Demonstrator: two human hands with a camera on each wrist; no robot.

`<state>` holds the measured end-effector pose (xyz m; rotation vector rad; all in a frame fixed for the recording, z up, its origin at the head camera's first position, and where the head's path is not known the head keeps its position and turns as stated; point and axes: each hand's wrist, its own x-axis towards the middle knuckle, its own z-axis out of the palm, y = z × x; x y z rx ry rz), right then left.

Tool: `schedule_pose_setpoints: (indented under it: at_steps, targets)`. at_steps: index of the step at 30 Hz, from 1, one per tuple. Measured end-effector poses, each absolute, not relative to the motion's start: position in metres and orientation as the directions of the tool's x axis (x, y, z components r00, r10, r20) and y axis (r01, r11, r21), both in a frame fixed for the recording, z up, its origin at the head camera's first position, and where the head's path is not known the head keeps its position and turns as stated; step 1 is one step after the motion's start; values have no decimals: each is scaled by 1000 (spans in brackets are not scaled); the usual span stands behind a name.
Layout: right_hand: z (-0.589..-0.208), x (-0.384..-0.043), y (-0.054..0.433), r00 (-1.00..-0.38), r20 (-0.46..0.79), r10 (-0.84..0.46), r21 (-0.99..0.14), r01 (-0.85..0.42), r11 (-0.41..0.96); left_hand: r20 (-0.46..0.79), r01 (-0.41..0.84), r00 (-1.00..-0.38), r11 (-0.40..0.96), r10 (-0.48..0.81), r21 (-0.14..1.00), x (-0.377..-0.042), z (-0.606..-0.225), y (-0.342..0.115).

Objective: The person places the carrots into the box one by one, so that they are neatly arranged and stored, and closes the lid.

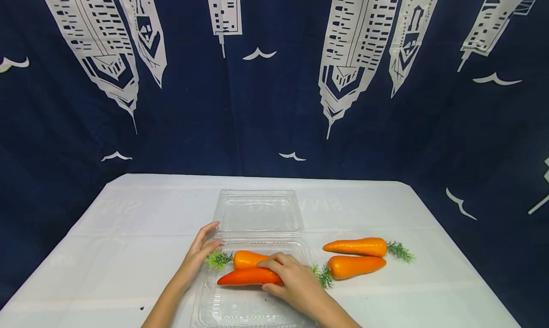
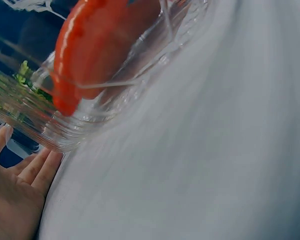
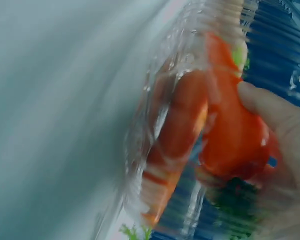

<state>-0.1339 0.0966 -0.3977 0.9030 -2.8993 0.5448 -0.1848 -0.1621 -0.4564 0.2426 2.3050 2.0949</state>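
Note:
A clear plastic clamshell container (image 1: 240, 311) lies unfolded on the white table, its lid (image 1: 257, 220) flat toward the back. In the base is an orange carrot (image 1: 246, 259) with its leafy green end to the left. My right hand (image 1: 300, 285) grips a red-orange carrot (image 1: 245, 276) just in front of it, the pointed end to the left; the right wrist view shows my thumb along this carrot (image 3: 230, 125). At the container's left side, my left hand (image 1: 198, 252) has its fingers extended near the hinge. The left wrist view shows those fingertips (image 2: 49, 167) by the ribbed wall.
Two more orange carrots lie right of the container, the rear carrot (image 1: 360, 246) with leaves to the right, the front carrot (image 1: 356, 267) with leaves to the left. A small dark speck (image 1: 142, 308) is on the white cloth (image 1: 107, 266). A navy printed curtain (image 1: 274, 104) hangs behind.

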Motion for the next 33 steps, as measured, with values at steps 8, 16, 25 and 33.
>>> schedule_pose_setpoints:
  at_steps: [8,16,25,33]
  targets:
    - [-403,-135,91,-820,140,-555,-325,-567,757,78,89,-989,87,122,992,-185,-456,-162]
    - [-405,-134,88,-787,186,-589,-178,-616,767,73,85,-990,100,121,991,-186,-453,-162]
    - [-406,-131,88,-753,312,-579,150,-563,813,72,84,-989,88,125,993,-184,-452,-162]
    - [-409,-136,92,-795,236,-559,-115,-594,796,58,70,-991,89,124,994,-184,-454,-162]
